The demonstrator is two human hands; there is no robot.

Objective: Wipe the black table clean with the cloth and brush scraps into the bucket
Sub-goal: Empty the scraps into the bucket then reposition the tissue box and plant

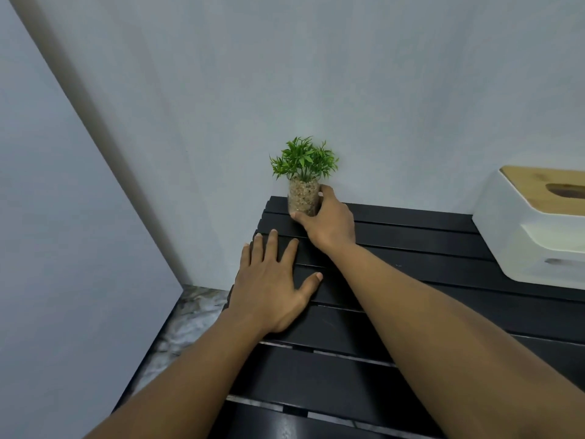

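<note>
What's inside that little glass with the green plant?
The glass is packed with small tan pebbles, and the green plant rises out of them. The right hand wraps its right side, hiding that part; any roots are not visible.

Home corner: potted plant [303,172], tissue box [535,229], slatted black table [427,245].
</note>
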